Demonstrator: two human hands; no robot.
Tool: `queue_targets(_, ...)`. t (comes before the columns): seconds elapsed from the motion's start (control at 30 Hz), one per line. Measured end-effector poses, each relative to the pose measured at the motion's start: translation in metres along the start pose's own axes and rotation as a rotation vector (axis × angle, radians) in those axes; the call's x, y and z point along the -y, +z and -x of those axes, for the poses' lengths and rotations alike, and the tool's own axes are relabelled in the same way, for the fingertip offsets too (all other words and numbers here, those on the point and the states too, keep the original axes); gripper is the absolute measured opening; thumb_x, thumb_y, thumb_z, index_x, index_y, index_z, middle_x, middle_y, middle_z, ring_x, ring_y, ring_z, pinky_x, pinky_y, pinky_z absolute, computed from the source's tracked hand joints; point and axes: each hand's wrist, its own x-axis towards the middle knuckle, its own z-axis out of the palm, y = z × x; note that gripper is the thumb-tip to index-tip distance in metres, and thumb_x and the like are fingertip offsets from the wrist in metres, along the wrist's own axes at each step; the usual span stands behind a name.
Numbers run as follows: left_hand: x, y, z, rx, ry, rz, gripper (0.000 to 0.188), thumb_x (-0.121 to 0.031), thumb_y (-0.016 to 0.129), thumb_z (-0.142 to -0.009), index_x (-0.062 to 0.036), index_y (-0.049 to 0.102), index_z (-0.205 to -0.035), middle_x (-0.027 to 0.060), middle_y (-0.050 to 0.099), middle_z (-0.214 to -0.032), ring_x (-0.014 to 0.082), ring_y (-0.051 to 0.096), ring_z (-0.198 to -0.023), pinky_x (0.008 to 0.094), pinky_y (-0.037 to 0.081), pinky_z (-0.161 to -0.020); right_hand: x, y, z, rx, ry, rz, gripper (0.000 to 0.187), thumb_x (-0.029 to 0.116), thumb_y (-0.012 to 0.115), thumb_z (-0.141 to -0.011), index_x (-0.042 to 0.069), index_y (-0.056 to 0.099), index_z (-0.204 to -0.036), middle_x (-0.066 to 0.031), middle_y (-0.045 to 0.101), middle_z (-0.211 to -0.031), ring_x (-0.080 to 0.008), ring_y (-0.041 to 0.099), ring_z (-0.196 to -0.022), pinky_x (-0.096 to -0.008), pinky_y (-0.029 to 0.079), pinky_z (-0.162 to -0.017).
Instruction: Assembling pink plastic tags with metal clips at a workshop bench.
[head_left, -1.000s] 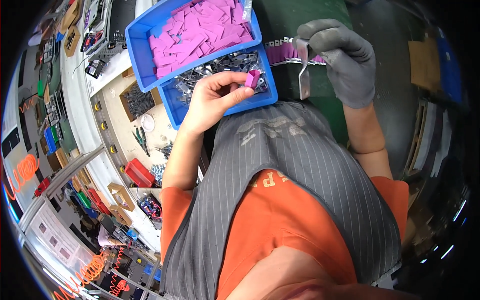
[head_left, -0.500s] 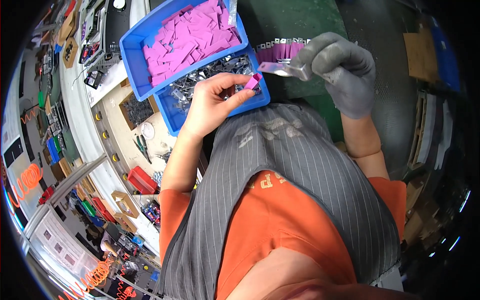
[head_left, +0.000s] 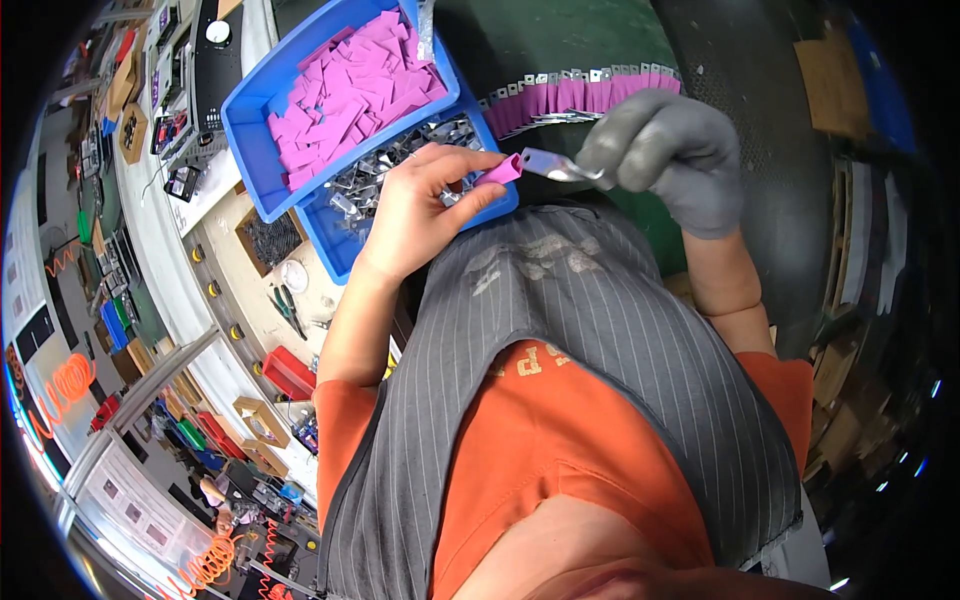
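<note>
My bare left hand point(head_left: 425, 205) pinches a short purple sleeve point(head_left: 503, 171) between thumb and fingers, its open end facing right. In my gloved right hand point(head_left: 675, 155) is a flat metal strip point(head_left: 555, 166) with a hole near its tip. That tip is right by the mouth of the sleeve; whether they touch I cannot tell. Below the left hand sits a blue bin of metal pieces point(head_left: 365, 190). Beyond it, another blue bin point(head_left: 240, 130) holds a heap of purple sleeves point(head_left: 350, 90).
A curved row of metal strips in purple sleeves point(head_left: 570, 95) lies on the green surface point(head_left: 590, 35) beyond my right hand. On the left, a workbench point(head_left: 225, 225) carries green-handled pliers point(head_left: 288, 308), a red bin point(head_left: 288, 372) and a box of dark parts point(head_left: 270, 240).
The metal strip in my right hand has come left to the sleeve's mouth. The view has shifted, so the bins appear farther left and more of the row shows.
</note>
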Motion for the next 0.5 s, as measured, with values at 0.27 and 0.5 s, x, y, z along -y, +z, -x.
queue_targets(0.27, 0.001, 0.010, -0.002, 0.139, -0.084, 0.075, 0.024, -0.006, 0.071, -0.073, -0.0042, 0.067, -0.096, 0.0071, 0.064, -0.089, 0.0159, 0.057, -0.069, 0.0254, 0.045, -0.060, -0.023, 0.000, 0.019, -0.042, 0.171, -0.168, 0.013, 0.006, 0.056, -0.081, -0.004, 0.061, -0.087, -0.0127, 0.061, -0.086, -0.0164, 0.059, -0.074, -0.0270, 0.048, -0.068)
queue_targets(0.5, -0.001, 0.030, -0.007, 0.263, -0.116, -0.017, 0.019, -0.004, 0.070, -0.074, -0.0031, 0.065, -0.093, 0.0088, 0.063, -0.087, 0.0183, 0.057, -0.070, 0.0262, 0.046, -0.061, -0.054, -0.011, 0.049, 0.009, 0.471, 0.239, 0.024, 0.021, 0.059, -0.085, 0.001, 0.061, -0.098, -0.0083, 0.063, -0.088, -0.0156, 0.060, -0.082, -0.0294, 0.047, -0.071)
